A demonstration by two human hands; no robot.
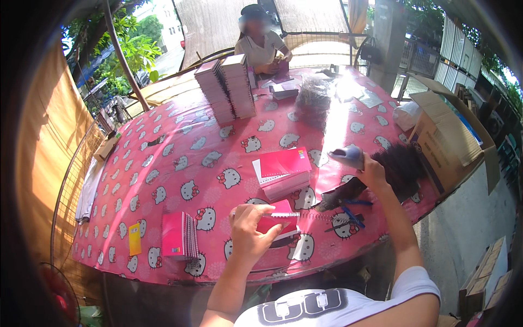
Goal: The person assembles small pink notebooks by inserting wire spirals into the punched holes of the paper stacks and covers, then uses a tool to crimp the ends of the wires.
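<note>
A small pink spiral-bound notebook [280, 220] is lying at the near edge of the counter [180, 158], which is wearing a pink cloth printed with white cartoon cats. The person's left hand [251, 231] is curling over the notebook's left end, fingers pinching its cover. The right hand [370, 170] is lifting a grey-blue curved plastic piece [347, 156] above the counter's right side, fingers closed around it, beside a dark heap of black binding coils [402, 163]. Just beyond the notebook a short pile of pink notebooks [283, 173] is resting; another bundle of pink notebooks [180, 235] is standing on edge to the left. Two tall stacks of notebooks [226, 87] are rising at the far side, where another person [261, 46] is sitting. An open cardboard box [449, 139] is standing at right.
</note>
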